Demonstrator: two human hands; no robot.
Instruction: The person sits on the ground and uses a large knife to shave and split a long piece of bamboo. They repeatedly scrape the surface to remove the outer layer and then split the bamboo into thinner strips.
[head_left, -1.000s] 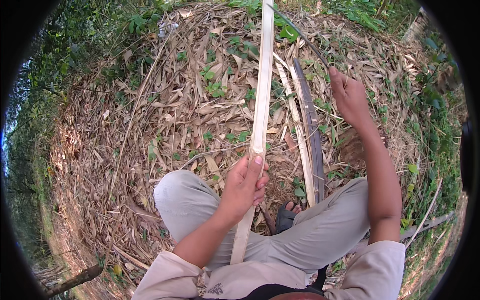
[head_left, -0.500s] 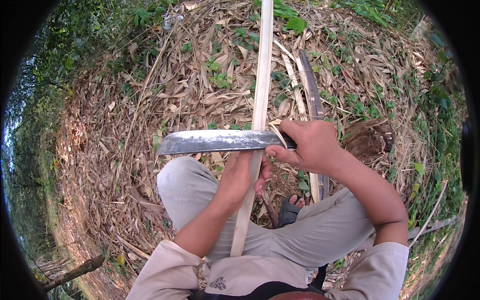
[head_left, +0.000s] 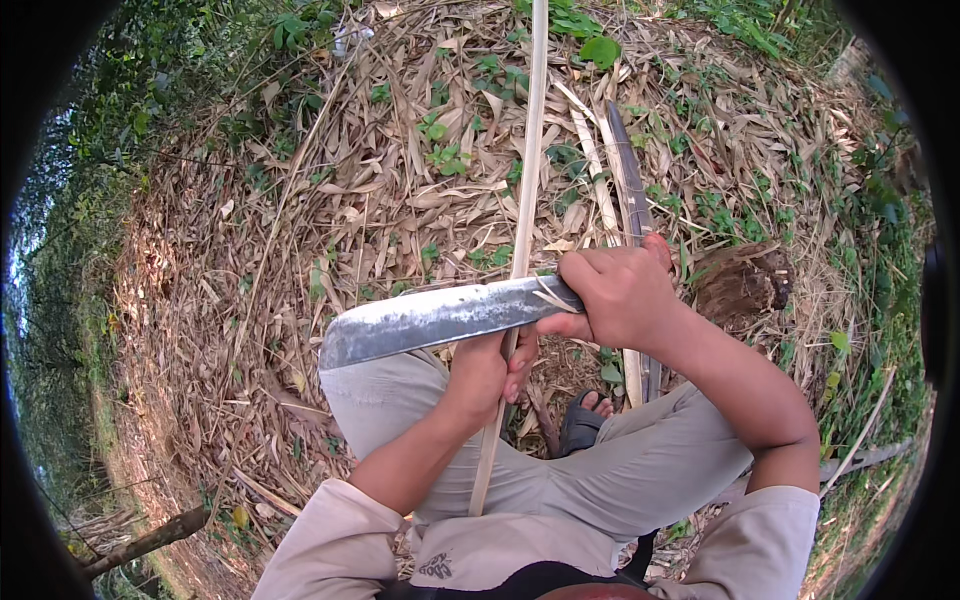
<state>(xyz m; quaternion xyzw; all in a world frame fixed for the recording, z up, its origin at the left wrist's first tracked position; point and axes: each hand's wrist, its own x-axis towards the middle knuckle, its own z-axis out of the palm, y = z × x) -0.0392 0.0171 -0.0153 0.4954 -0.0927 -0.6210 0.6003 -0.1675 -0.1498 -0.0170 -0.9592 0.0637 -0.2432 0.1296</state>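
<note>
A long pale split strip, bamboo by its look, runs from the far edge of the view down to my lap. My left hand is closed around it just nearer to me than the blade. In my right hand is a machete, its handle hidden in the grip. The broad, worn blade points left and lies across the strip, its tip above my left knee. A thin curled shaving rests on the blade close to the right hand.
Several split strips and a dark strip lie on the ground beyond and under my right arm. A stump stands to the right. Dry leaves cover the ground, with small green plants among them. My sandalled foot is below.
The machete's tip has swung toward me and its flat shows broader. The strip has turned to show a narrower side. My left hand has moved slightly nearer to me.
</note>
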